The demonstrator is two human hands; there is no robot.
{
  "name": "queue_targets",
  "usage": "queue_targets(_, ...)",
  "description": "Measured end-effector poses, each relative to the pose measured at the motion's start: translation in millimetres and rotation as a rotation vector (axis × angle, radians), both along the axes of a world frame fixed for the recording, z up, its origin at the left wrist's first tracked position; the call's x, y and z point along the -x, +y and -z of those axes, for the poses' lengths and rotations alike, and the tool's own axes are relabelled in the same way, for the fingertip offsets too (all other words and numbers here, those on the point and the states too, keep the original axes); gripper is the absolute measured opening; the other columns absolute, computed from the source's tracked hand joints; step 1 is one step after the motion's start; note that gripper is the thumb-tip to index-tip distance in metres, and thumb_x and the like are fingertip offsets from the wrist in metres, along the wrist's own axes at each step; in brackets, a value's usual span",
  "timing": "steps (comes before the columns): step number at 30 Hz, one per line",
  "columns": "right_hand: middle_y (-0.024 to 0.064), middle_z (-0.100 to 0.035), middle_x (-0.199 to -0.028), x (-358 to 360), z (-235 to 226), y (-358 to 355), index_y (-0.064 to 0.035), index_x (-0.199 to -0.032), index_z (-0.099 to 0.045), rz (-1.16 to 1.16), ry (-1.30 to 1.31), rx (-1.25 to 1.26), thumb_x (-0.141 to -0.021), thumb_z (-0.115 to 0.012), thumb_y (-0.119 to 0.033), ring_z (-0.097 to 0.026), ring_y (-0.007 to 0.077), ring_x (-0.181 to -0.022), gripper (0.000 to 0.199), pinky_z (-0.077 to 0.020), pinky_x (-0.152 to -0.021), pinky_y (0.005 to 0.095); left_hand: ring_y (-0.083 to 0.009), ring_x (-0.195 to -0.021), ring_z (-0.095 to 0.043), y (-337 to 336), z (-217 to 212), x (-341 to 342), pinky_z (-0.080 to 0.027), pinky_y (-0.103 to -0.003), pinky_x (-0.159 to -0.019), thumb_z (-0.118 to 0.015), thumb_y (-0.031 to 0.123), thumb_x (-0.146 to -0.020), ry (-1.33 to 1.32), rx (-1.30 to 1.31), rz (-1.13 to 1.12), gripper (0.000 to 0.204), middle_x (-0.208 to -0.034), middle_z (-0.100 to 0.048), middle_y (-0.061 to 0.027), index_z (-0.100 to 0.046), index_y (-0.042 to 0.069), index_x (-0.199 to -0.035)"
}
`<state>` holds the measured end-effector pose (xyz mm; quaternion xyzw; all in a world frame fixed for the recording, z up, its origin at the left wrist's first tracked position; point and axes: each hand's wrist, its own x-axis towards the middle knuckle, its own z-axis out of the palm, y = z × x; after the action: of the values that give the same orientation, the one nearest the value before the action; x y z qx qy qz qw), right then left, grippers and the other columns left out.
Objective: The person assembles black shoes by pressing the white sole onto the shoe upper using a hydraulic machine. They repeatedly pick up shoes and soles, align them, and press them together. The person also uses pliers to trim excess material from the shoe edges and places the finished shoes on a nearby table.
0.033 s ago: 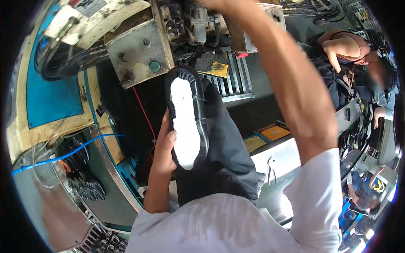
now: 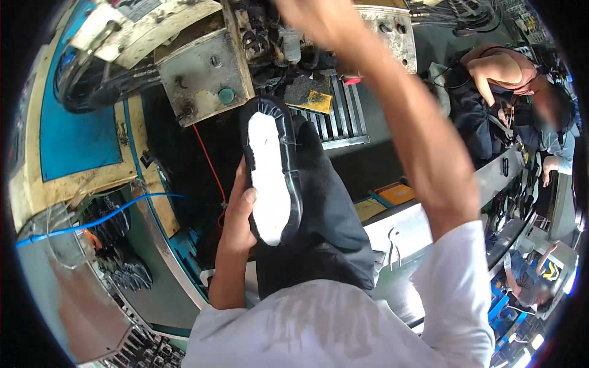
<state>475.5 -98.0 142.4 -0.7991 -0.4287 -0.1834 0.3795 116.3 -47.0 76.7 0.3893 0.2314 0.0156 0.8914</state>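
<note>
My left hand (image 2: 238,216) is closed around a black shoe (image 2: 271,175) from the side. The shoe lies bottom up with its white insole board facing me, toe pointing away toward the machine. It hovers over my dark trouser leg (image 2: 328,233). My right arm stretches up across the picture, and my right hand (image 2: 307,15) sits at the top edge against the grimy machine head (image 2: 270,37). That hand is blurred and partly cut off, so its grip is unclear.
A worn metal machine box with a green button (image 2: 226,95) stands just beyond the shoe. A ribbed metal grate (image 2: 340,119) lies behind it. A blue hose (image 2: 92,222) runs at the left. Another person (image 2: 503,73) works at the right beside a long bench (image 2: 491,178).
</note>
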Motion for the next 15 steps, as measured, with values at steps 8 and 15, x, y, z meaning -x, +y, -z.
queue_targets(8, -0.0029, -0.071, -0.108, 250.1, 95.1, -135.7, -0.0113, -0.146, -0.065, -0.232, 1.546, -0.934, -0.116, -0.059, -0.033, -0.062, 0.0037, -0.094, 0.038, -0.0511, -0.081, 0.0203, -0.0261, -0.152, -0.045, -68.4, -18.2, 34.7, -0.042, -0.04, -0.122, -0.071, 0.011, -0.1, 0.054, -0.494, 0.205, 0.089, -0.172, -0.036, -0.0152, -0.022, 0.006, -0.174)
queue_targets(15, 0.0101, -0.064, -0.135, 304.4, 97.0, -220.5, -0.0042, -0.159, -0.049, -0.139, 1.246, -0.77, -0.103, -0.078, -0.039, -0.063, 0.0173, -0.12, 0.072, -0.0533, -0.105, 0.0354, -0.0365, -0.142, -0.058, -134.5, -33.3, 68.8, -0.048, -0.043, -0.116, -0.077, 0.006, -0.094, 0.086, -1.039, 0.336, 0.095, -0.159, -0.051, -0.0302, -0.025, 0.007, -0.173)
